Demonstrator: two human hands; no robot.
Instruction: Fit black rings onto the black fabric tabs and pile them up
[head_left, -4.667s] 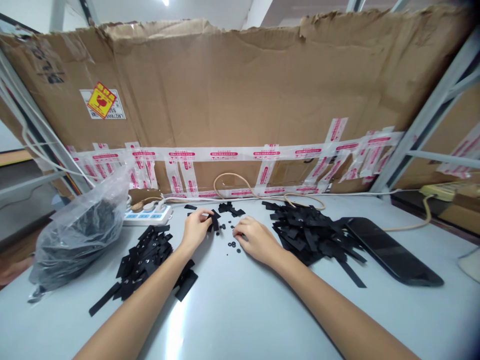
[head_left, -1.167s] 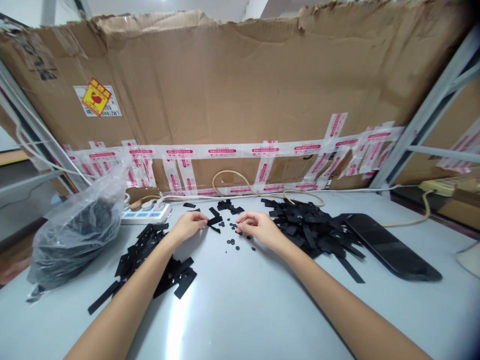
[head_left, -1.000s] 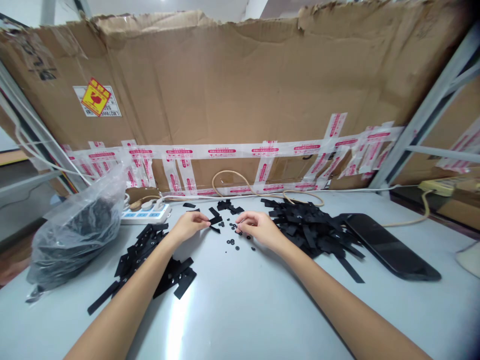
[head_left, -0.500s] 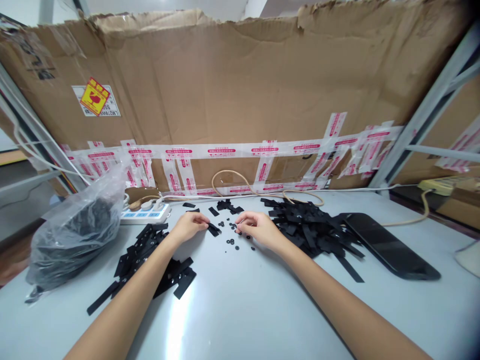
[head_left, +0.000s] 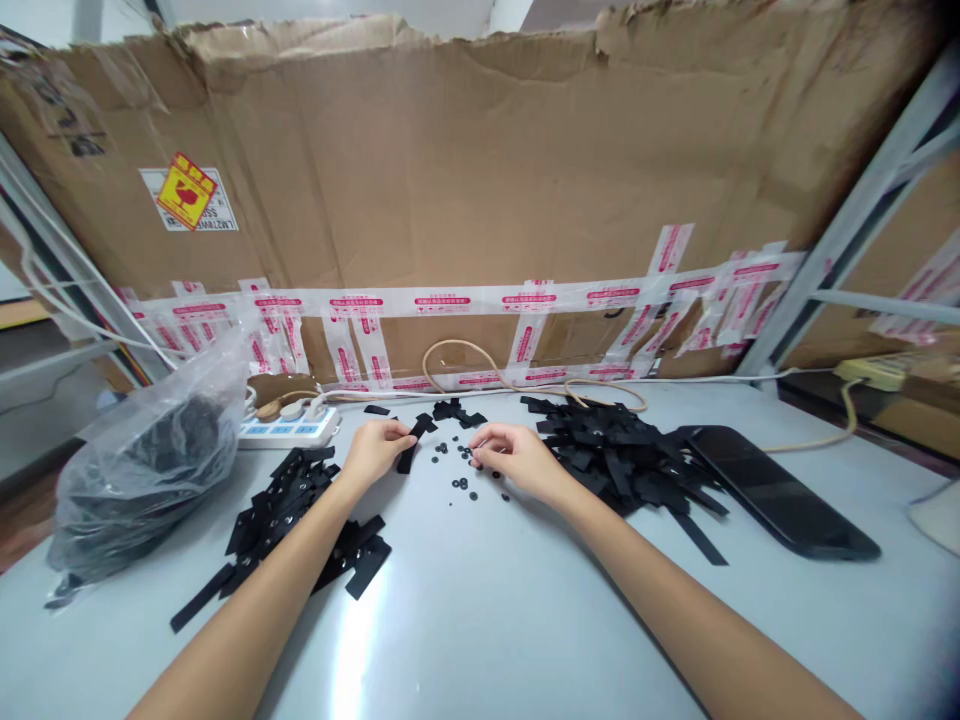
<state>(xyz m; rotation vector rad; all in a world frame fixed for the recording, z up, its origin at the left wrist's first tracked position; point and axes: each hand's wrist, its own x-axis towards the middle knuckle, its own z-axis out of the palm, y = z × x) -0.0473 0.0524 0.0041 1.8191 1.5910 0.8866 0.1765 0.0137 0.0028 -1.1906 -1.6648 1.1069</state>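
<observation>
- Strip of black material (head_left: 407,460) is slanting over the table (head_left: 480,620), the left hand (head_left: 375,450) pinching it nearly closed at the upper part.
- Right hand (head_left: 502,452) is curling almost closed right beside small black discs (head_left: 463,484); whether it is gripping one is impossible to tell.
- Those discs are lying scattered between both hands, with a cluster of black pieces (head_left: 452,411) lying just beyond.
- One pile of strips (head_left: 277,500) is spreading at left, another heap (head_left: 615,455) at right.
- Plastic bag (head_left: 150,490) is slumping near a power strip (head_left: 289,430); behind everything, a cardboard box (head_left: 480,180) is standing.
</observation>
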